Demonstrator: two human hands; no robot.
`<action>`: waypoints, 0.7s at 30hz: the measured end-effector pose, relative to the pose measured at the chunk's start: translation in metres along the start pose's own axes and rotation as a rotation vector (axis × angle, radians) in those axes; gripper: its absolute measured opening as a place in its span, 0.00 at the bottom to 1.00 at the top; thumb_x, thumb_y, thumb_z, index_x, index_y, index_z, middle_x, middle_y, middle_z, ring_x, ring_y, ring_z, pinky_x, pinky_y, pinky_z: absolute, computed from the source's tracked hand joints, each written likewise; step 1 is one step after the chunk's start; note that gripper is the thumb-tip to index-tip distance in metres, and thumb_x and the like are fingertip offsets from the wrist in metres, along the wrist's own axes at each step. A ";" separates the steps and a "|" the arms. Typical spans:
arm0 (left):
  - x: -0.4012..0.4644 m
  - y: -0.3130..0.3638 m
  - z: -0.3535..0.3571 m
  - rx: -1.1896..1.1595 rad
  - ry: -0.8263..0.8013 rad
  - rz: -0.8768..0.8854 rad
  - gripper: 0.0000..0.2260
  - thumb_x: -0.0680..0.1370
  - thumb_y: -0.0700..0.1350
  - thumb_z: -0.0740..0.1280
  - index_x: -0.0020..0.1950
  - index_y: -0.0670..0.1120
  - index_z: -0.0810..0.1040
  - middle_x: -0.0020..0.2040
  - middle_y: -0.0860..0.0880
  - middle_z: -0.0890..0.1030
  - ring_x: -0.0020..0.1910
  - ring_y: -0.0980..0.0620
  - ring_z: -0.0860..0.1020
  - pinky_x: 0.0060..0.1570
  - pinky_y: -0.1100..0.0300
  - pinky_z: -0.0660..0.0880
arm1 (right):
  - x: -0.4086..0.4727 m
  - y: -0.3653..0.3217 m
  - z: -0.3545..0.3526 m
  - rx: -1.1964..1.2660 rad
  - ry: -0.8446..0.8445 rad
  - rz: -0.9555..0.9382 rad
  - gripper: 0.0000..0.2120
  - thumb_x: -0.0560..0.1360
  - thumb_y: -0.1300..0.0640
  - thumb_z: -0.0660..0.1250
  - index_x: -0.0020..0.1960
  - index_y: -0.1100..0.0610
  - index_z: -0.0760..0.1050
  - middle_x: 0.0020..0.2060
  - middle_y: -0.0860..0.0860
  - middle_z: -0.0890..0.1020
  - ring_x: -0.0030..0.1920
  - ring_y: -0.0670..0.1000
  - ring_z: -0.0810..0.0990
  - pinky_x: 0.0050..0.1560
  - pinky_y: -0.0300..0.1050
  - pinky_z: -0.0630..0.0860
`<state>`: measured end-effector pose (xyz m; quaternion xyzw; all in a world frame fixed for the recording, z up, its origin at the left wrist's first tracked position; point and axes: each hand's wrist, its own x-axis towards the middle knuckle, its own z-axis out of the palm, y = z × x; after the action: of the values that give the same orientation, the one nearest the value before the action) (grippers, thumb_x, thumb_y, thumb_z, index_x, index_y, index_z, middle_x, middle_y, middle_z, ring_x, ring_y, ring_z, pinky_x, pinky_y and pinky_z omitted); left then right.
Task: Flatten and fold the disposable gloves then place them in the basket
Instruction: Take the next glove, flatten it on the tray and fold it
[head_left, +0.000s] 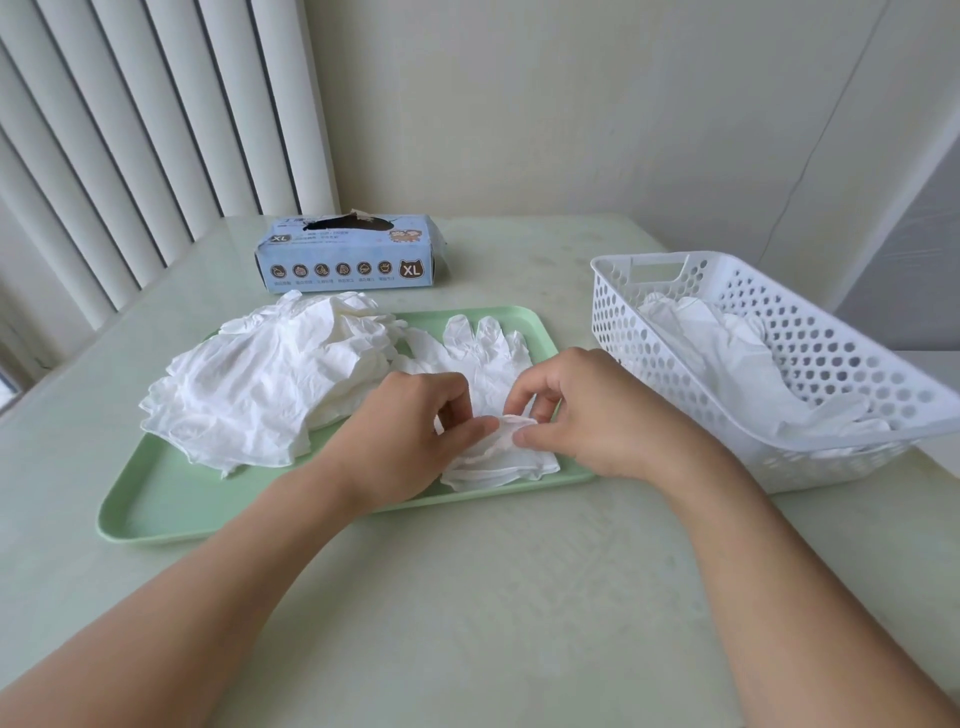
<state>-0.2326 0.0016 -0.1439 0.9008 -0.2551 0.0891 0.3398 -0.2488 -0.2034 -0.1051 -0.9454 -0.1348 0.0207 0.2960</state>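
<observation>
A white disposable glove lies on the right half of a green tray, fingers pointing away from me. Its cuff end is bunched near the tray's front edge. My left hand pinches that cuff from the left, thumb and fingers curled on it. My right hand pinches the same cuff from the right. A crumpled pile of white gloves covers the tray's left half. The white perforated basket stands to the right, with several gloves lying inside.
A blue glove box marked XL sits behind the tray with its top torn open. The pale green table stretches toward me. White vertical blinds hang at the back left, and a wall closes the back.
</observation>
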 end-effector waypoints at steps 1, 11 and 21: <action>-0.001 0.001 -0.002 -0.009 -0.025 -0.002 0.16 0.78 0.51 0.73 0.34 0.52 0.71 0.29 0.61 0.77 0.30 0.60 0.76 0.31 0.68 0.69 | 0.001 0.002 0.000 -0.004 0.042 -0.019 0.04 0.72 0.54 0.77 0.44 0.47 0.84 0.36 0.46 0.82 0.31 0.41 0.78 0.36 0.38 0.75; -0.001 -0.005 -0.025 0.102 -0.235 0.089 0.07 0.74 0.48 0.77 0.37 0.52 0.82 0.36 0.57 0.82 0.38 0.59 0.82 0.38 0.69 0.73 | -0.004 0.008 -0.008 -0.010 -0.144 0.046 0.04 0.68 0.55 0.80 0.41 0.51 0.86 0.34 0.42 0.85 0.37 0.42 0.83 0.41 0.42 0.80; -0.002 -0.005 -0.037 0.140 -0.358 0.099 0.07 0.71 0.53 0.79 0.44 0.53 0.85 0.41 0.58 0.82 0.41 0.61 0.82 0.38 0.69 0.74 | -0.002 0.015 -0.008 -0.026 -0.167 0.038 0.06 0.69 0.60 0.80 0.44 0.51 0.86 0.32 0.43 0.83 0.30 0.39 0.77 0.34 0.32 0.73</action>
<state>-0.2307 0.0301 -0.1197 0.9101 -0.3485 -0.0387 0.2208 -0.2463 -0.2198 -0.1073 -0.9465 -0.1412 0.1036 0.2711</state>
